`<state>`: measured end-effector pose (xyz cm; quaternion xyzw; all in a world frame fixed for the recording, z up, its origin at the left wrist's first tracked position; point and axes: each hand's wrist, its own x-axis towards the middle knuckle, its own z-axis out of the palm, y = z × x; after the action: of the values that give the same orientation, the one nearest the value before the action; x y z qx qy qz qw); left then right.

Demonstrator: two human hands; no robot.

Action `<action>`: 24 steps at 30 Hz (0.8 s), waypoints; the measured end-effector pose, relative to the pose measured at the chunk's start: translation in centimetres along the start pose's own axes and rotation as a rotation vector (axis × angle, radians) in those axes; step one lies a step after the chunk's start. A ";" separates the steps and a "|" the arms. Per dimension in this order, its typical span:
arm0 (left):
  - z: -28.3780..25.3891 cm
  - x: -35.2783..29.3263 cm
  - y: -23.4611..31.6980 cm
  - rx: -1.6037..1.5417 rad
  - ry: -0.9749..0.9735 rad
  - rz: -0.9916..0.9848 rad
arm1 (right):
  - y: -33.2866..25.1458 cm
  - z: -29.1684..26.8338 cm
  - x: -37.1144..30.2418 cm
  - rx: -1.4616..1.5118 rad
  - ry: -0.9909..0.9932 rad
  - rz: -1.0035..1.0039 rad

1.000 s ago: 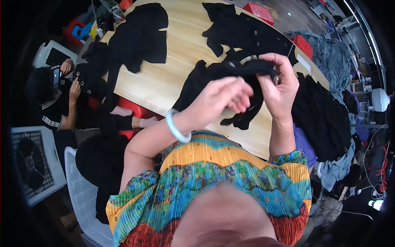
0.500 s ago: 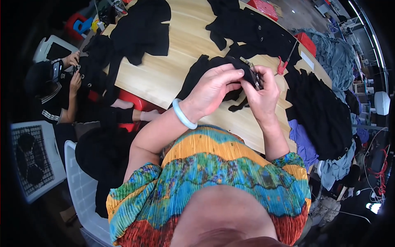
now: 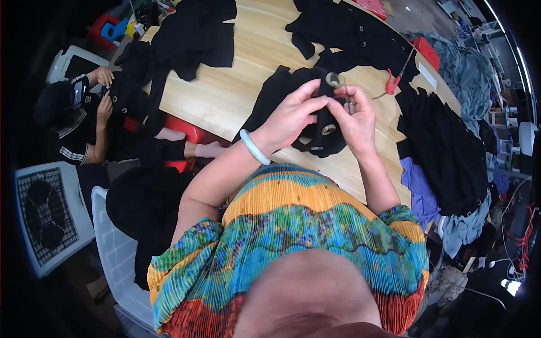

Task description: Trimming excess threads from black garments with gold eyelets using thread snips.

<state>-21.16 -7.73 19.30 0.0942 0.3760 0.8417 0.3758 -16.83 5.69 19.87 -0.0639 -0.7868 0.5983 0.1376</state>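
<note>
Noting both hands raised over the near side of the desk (image 3: 194, 110), with our black garment (image 3: 322, 119) held between them, partly lifted and partly lying on the wood. Our left hand (image 3: 293, 114) is closed in a pinch on its edge; our right hand (image 3: 356, 119) pinches the same strip, fingertips nearly meeting. Something small glints by the right fingers; cannot tell what.

Progress, as judged: one round button (image 3: 333, 80) shows above the pinch and another button (image 3: 328, 129) below it, so we take the strip as partway handled. Whether each button is finished cannot be made out; the spot under our fingers is hidden.

Around us: a spread black garment (image 3: 197, 39) at far left, a buttoned black garment (image 3: 352, 31) at far right, and a black heap (image 3: 442, 149) on the right. We cannot tell which are done. A red-handled tool (image 3: 390, 83) lies just beyond our right hand. At left, a co-worker (image 3: 84, 115) handles another dark piece.
</note>
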 end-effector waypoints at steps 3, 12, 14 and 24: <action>-2.2 0.2 -1.5 0.053 0.079 0.023 | 0.7 -0.4 0.1 -0.138 -0.170 0.001; -1.1 -1.9 5.0 0.535 -0.315 -0.079 | -4.8 -2.1 3.1 0.133 -0.668 0.023; -0.5 -2.6 6.8 0.613 -0.355 -0.008 | -4.9 -2.1 2.9 0.248 -0.804 0.163; -5.8 -2.6 3.5 0.506 -0.233 -0.075 | -3.9 -0.6 1.3 0.110 -0.621 0.184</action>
<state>-23.86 -14.30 18.02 0.2671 0.5317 0.6900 0.4120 -17.63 5.53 23.94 0.0582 -0.7485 0.6408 -0.1603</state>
